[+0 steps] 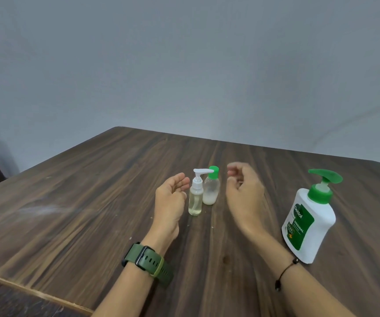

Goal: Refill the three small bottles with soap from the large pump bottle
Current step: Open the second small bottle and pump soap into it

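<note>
Head view: a dark wooden table (93, 202) is seen from above, backed by a plain grey wall (184, 53). Two small bottles are stood upright at the middle, touching or nearly so: a clear pump bottle (196, 197) with a white pump head, holding pale liquid, and just behind it on the right a flip-cap bottle (211, 191) with a green cap, a little whitish liquid pooled at its bottom. A third small bottle cannot be made out. The left hand (172, 197) is held just left of the pair, palm turned inward, fingers loose, nothing gripped. The right hand (245, 191) is raised just right of them, fingers curled and blurred, nothing seen between them. A green watch (148, 261) is worn on the left wrist, a thin black cord (286, 272) on the right. The large bottle (308, 220), white with green pump and green label, is stood at near right, well apart from the small ones, untouched.
</note>
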Action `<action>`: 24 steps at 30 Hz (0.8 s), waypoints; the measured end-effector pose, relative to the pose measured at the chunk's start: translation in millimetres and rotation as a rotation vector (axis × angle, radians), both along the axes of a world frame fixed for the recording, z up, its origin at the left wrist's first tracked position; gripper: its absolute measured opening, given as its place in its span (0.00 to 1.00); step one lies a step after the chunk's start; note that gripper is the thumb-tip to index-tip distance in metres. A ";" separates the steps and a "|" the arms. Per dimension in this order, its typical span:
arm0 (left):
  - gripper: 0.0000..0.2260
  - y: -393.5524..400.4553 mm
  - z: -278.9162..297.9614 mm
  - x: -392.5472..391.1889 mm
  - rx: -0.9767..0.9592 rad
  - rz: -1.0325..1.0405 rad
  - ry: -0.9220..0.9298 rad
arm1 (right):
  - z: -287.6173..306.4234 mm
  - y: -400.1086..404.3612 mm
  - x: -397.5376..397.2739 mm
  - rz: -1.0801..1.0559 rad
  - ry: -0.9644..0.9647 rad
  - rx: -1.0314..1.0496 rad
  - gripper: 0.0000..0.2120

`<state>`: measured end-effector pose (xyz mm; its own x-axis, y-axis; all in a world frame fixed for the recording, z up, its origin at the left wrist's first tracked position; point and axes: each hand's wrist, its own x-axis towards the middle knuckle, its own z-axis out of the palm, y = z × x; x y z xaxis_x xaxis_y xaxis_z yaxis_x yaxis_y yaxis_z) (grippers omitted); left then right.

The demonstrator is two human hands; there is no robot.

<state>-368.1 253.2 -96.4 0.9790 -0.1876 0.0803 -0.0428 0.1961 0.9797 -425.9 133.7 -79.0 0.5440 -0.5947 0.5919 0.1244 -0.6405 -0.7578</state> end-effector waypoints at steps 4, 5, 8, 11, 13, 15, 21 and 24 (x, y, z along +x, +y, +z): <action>0.24 0.1 7.5 -7.9 -0.020 0.057 -0.018 | 19.1 -26.2 23.7 0.104 0.310 -0.315 0.27; 0.24 1.0 9.8 -10.5 -0.032 0.071 -0.025 | 20.5 -29.2 30.6 0.162 0.403 -0.374 0.29; 0.24 3.8 15.7 -20.3 -0.089 0.112 -0.042 | 15.7 -32.2 42.7 0.251 0.589 -0.480 0.25; 0.23 6.3 15.1 -29.4 -0.149 0.177 -0.049 | 12.6 -30.4 38.1 0.194 0.570 -0.454 0.15; 0.22 8.3 12.8 -35.2 -0.188 0.230 -0.047 | 14.0 -31.6 28.0 0.102 0.518 -0.463 0.10; 0.21 9.0 10.1 -44.3 -0.204 0.257 -0.076 | 18.5 -33.9 13.2 0.056 0.501 -0.493 0.09; 0.19 -10.4 4.4 -81.1 0.204 -0.058 -0.361 | 55.9 -25.3 -44.3 0.149 0.515 -0.450 0.12; 0.30 -28.3 4.3 -89.6 0.442 -0.188 -0.533 | 70.3 -14.2 -60.8 0.194 0.484 -0.446 0.15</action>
<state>-457.7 224.9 -92.1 0.7756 -0.4743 0.4164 -0.5422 -0.1629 0.8243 -486.7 119.5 -8.7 0.8811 -0.2160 0.4206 -0.0183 -0.9045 -0.4261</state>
